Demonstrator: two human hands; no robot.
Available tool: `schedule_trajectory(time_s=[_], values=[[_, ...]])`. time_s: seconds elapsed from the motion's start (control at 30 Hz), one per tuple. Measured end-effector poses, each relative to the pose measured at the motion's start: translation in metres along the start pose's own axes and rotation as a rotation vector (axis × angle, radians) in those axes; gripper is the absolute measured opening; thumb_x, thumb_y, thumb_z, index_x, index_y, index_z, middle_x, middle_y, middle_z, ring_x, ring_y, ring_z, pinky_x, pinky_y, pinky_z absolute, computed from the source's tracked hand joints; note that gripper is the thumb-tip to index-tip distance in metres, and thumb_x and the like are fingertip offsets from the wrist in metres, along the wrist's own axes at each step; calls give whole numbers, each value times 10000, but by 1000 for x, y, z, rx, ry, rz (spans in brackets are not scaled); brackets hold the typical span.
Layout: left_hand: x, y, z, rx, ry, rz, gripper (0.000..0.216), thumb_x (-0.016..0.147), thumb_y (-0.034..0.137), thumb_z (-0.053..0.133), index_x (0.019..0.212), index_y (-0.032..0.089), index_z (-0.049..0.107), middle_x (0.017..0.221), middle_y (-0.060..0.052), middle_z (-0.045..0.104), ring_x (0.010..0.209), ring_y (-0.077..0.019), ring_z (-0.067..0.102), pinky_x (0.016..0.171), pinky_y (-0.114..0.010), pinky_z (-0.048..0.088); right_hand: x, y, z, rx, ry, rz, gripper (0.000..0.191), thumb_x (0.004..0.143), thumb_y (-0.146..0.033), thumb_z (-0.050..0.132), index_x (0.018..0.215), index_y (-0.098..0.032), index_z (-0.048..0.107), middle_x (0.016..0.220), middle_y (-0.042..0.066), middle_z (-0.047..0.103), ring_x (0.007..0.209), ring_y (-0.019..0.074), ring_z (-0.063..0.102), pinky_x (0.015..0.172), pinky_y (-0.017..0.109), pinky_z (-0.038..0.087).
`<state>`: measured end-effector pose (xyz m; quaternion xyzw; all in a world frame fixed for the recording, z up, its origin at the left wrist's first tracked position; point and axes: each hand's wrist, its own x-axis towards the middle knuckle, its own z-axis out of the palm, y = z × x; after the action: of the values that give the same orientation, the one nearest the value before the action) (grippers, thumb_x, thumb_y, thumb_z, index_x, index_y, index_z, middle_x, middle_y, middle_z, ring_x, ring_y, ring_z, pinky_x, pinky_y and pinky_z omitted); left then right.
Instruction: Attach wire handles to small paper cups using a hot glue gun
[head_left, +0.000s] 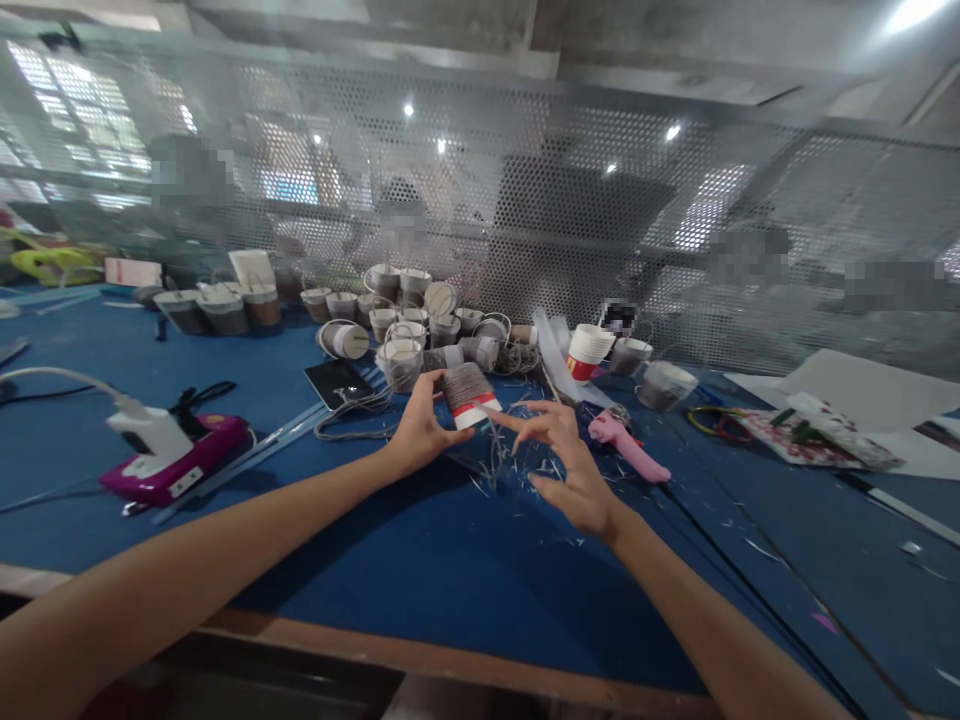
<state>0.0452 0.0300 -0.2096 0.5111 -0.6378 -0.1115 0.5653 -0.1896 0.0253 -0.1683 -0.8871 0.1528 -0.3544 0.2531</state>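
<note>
My left hand [421, 425] is closed around a paper cup [470, 392] wrapped in grey-brown cord, with a red and white band showing at its near end. The cup is tilted and held above the blue table. Just right of it, my right hand [564, 455] has its fingers spread, the index fingertip at the cup's banded end; whether it touches I cannot tell. Loose cord and clear scraps [499, 465] lie beneath the hands. A pink glue gun [628, 448] lies to the right of my right hand.
Several cord-wrapped cups [401, 355] crowd the back, near a mesh partition [450, 170]. White-and-red paper cups [589, 350] stand stacked at back right. A purple power strip [176, 465] with a white plug lies left, a dark phone [339, 384] nearer the middle. A black cable [739, 565] crosses the right side.
</note>
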Motion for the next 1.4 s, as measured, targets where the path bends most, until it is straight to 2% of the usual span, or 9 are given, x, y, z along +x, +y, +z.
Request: schedule_trajectory(time_s=[0.2, 0.37, 0.5, 0.7, 0.77, 0.87, 1.03, 1.3, 1.4], values=[[-1, 4, -1, 20, 18, -5, 731, 566, 306, 799, 1166, 186, 399, 1198, -108, 488, 1152, -286, 527, 976, -488, 466, -1, 3, 6, -194, -2, 88, 254, 686, -157, 483, 926, -225, 532, 1234, 98, 560, 1291, 306, 307, 1019, 549, 276], [-2, 6, 0, -74, -16, -8, 733, 569, 264, 791, 1171, 198, 378, 1208, -121, 509, 1148, -281, 547, 968, -487, 480, 6, 10, 5, 112, 201, 246, 158, 679, -182, 482, 824, -228, 523, 1099, 83, 622, 1238, 278, 434, 1019, 486, 317], [-2, 8, -1, -128, -48, -13, 741, 568, 247, 789, 1180, 205, 374, 1211, -128, 533, 1137, -276, 564, 973, -489, 478, 15, 25, 2, 449, 456, 526, 44, 657, -220, 466, 699, -230, 461, 746, 24, 667, 969, 257, 631, 904, 416, 419], [-1, 7, -1, -94, -87, 8, 748, 593, 241, 774, 1221, 207, 369, 1238, -136, 512, 1176, -288, 531, 971, -500, 471, 14, 42, -7, 268, 931, 679, 154, 591, -255, 511, 734, -226, 460, 762, 5, 632, 782, 215, 587, 710, 338, 442], [0, 4, 0, -83, -82, 28, 759, 584, 226, 774, 1231, 204, 378, 1253, -137, 496, 1190, -290, 517, 985, -500, 460, 11, 36, -8, 196, 844, 456, 176, 601, -226, 524, 772, -225, 483, 894, 23, 658, 857, 215, 576, 790, 355, 428], [0, 0, 0, -92, -78, 49, 768, 568, 199, 780, 1231, 210, 394, 1273, -135, 478, 1200, -290, 506, 997, -500, 451, 7, 21, -4, 161, 423, 162, 156, 626, -152, 479, 753, -228, 525, 1048, 35, 677, 1025, 236, 524, 938, 410, 356], [-1, 1, 1, -188, -108, 60, 741, 569, 193, 795, 1196, 210, 400, 1256, -131, 493, 1169, -269, 536, 1014, -489, 443, 6, 6, 9, 154, 80, 207, 222, 589, -105, 456, 747, -236, 540, 1127, 2, 677, 1070, 255, 443, 983, 463, 285], [-2, 5, 1, -268, -139, 59, 737, 567, 186, 788, 1178, 216, 377, 1238, -121, 504, 1171, -268, 543, 1044, -502, 406, 10, 30, 4, 423, 572, 267, 80, 692, -144, 453, 663, -217, 467, 814, 41, 659, 873, 226, 592, 891, 422, 395], [-1, 4, 0, -284, -162, 70, 766, 559, 217, 804, 1195, 236, 376, 1274, -117, 482, 1219, -285, 505, 1075, -525, 361, 7, 34, -1, 248, 661, 246, 189, 706, -191, 541, 888, -219, 494, 1010, 59, 620, 966, 224, 563, 908, 428, 407]])
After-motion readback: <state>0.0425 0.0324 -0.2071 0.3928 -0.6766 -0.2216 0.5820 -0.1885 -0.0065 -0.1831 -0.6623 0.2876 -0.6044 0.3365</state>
